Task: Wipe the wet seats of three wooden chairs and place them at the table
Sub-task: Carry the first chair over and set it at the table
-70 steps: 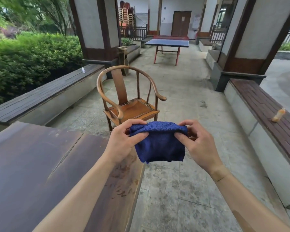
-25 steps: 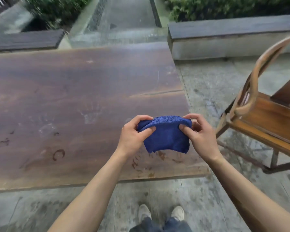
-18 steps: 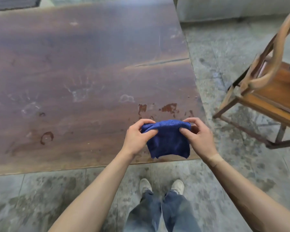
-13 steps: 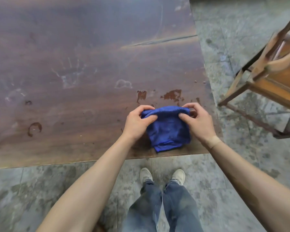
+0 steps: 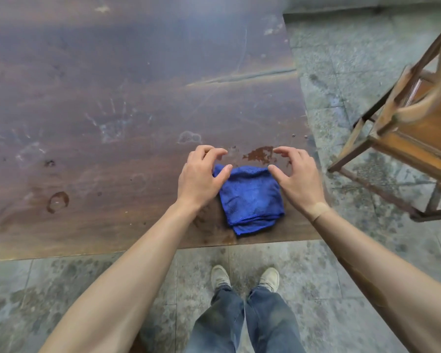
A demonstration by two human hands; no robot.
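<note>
Table [image 5: 92, 80] fills the upper left of the frame, stained with rings and handprints. Chair [image 5: 418, 123] stands on the wet floor [image 5: 336, 72] at right, apart from the table edge. Folded blue cloth [image 5: 251, 198] lies at frame centre near the table's lower edge. Left hand [image 5: 201, 174] and right hand [image 5: 297, 178] flank it, fingers spread and curled, gripping nothing; both thumbs touch its top corners. Shoes [image 5: 245, 277] show below. No legible writing.

No readable text, label or number anywhere.
</note>
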